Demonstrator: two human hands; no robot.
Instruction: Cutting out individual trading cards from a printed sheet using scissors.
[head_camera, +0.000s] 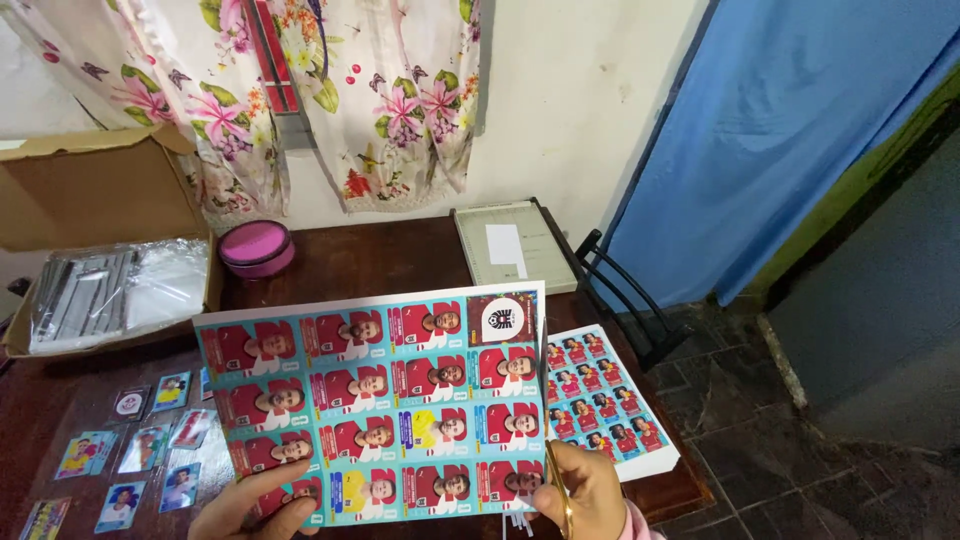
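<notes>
While my left hand pinches the sticker sheet taut above the desk, my right hand grips scissors along its edge

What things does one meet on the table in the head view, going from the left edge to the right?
Cardboard box → pink round container → large sticker sheet held by left hand → paper cutter board → stack of sticker sheets.
</notes>
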